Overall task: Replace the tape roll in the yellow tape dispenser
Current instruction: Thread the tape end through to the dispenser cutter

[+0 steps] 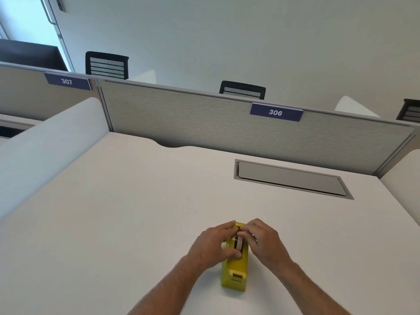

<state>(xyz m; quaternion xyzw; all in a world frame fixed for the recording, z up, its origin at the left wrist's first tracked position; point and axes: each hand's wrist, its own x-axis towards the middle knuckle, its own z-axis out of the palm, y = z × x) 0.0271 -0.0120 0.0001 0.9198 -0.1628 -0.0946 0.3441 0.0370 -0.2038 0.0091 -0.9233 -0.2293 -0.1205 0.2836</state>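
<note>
1. A big white desk (141,201) sits in an office, with a grey wall panel (204,119) at its back.
2. A blue sign (276,112) on the panel says 306. Another blue sign (67,81) to the left says 307.
3. Black chairs (106,64) peek over the panel.
4. A grey flap (288,178) is set into the desk on the right side.
5. The yellow tape dispenser (235,271) stands on the desk, near the front edge.
6. The tape roll (238,243) sits in the dispenser, between the two hands.
7. The left hand (213,244) wraps around the left side of the dispenser, thumb on top.
8. The right hand (263,241) is curled, and its fingertips pinch at the top of the roll.
</note>
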